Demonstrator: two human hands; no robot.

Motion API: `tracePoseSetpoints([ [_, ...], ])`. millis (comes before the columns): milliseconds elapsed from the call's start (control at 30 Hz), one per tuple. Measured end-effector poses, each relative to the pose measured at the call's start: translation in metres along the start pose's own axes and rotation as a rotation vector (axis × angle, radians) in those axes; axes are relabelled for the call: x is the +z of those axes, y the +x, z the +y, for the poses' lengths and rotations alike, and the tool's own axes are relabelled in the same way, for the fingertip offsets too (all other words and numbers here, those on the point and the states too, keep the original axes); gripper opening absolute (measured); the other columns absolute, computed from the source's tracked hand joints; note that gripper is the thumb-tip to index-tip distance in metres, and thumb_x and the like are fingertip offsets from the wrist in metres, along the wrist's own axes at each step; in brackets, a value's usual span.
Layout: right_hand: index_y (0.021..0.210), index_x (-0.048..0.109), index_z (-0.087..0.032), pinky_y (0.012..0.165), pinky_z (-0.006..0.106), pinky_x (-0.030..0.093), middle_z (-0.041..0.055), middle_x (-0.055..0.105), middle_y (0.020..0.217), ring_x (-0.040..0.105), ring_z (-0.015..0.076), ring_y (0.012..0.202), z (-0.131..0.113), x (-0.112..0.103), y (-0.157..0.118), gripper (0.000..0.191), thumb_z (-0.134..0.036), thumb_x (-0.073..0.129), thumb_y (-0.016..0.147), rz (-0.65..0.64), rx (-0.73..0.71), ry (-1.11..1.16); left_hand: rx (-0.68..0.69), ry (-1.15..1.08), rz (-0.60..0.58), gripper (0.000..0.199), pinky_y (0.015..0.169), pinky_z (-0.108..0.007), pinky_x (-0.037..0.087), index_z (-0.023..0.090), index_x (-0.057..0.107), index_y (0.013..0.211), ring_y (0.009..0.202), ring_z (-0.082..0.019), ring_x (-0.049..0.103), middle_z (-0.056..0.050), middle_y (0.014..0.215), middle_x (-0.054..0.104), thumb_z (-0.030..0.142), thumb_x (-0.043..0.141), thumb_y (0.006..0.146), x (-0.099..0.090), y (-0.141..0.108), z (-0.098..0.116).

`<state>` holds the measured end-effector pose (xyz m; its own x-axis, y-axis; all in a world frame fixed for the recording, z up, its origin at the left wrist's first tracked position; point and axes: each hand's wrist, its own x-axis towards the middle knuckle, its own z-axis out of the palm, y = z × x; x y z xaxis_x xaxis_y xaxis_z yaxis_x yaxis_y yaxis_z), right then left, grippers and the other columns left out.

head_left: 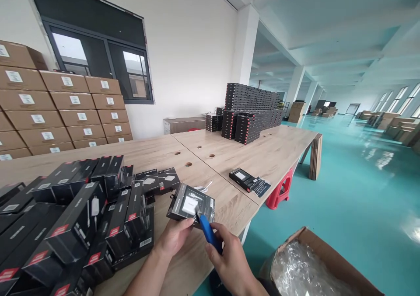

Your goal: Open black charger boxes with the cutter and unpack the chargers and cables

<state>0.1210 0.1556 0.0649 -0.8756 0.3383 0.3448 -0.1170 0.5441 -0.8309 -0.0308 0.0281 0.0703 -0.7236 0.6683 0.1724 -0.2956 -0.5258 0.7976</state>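
Note:
My left hand (173, 237) grips the lower edge of a black retail box (207, 203), which is tilted toward me above the table and has a white device pictured or showing on its face. In my right hand (229, 254) is a blue-handled utility knife (210, 234), its tip at the face of the box; whether the blade cuts into it I cannot tell. A white cable (204, 186) lies just behind the box. To the left, many similar black boxes (77, 217) are piled on the table.
An opened black box (244, 179) and a dark printed card (261, 186) lie near the table's right edge. A carton of clear plastic wrap (302, 267) stands at lower right, a red stool (279, 191) beyond. Black boxes (247, 112) are stacked farther back; brown cartons (68, 99) line the wall.

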Motion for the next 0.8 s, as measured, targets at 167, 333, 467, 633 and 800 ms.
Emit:
tracePoseSetpoints([
  [167,0.116,0.06,-0.021,0.06,0.027,0.039,-0.0017,0.061,0.074,0.057,0.0179,0.066,0.002,0.012,0.005,0.029,-0.032,0.057,0.089,0.024,0.083,0.082,0.014,0.258,-0.04,0.058,0.107,-0.048,0.045,0.02,0.069,0.123,0.118,-0.036,0.063,-0.011,0.116,0.075,0.036,0.086,0.07,-0.008,0.001,-0.007],
  [333,0.115,0.057,-0.021,0.059,0.027,0.039,0.0001,0.064,0.078,0.058,0.0185,0.067,-0.001,0.03,0.011,0.029,-0.04,0.055,0.093,0.137,0.186,0.231,-0.046,0.54,0.023,0.047,0.105,-0.047,0.047,0.019,0.074,0.112,0.112,-0.036,0.067,-0.011,0.112,0.077,0.042,0.084,0.072,-0.005,-0.005,-0.005],
  [467,0.114,0.056,-0.02,0.062,0.029,0.043,0.0011,0.064,0.078,0.06,0.0202,0.07,0.001,0.041,0.014,0.033,-0.046,0.052,0.094,0.23,0.248,0.32,-0.009,0.636,0.093,0.052,0.099,-0.045,0.052,0.018,0.074,0.113,0.109,-0.036,0.069,-0.013,0.114,0.077,0.037,0.088,0.067,0.009,-0.009,0.003],
  [633,0.112,0.057,-0.017,0.065,0.03,0.048,0.0035,0.066,0.079,0.063,0.0217,0.073,0.009,0.042,0.026,0.031,-0.042,0.05,0.094,0.255,0.293,0.293,0.029,0.578,0.109,0.062,0.095,-0.042,0.056,0.018,0.069,0.119,0.105,-0.034,0.071,-0.011,0.107,0.078,0.023,0.091,0.061,0.013,-0.01,0.008],
  [800,0.112,0.059,-0.014,0.07,0.03,0.05,0.0091,0.071,0.09,0.07,0.0233,0.085,0.028,0.015,0.069,0.026,-0.031,0.046,0.096,0.172,0.475,-0.074,-0.144,0.208,0.013,0.066,0.064,-0.041,0.063,0.018,0.074,0.11,0.094,-0.042,0.073,-0.013,0.094,0.079,0.019,0.092,0.047,-0.002,-0.009,0.004],
])
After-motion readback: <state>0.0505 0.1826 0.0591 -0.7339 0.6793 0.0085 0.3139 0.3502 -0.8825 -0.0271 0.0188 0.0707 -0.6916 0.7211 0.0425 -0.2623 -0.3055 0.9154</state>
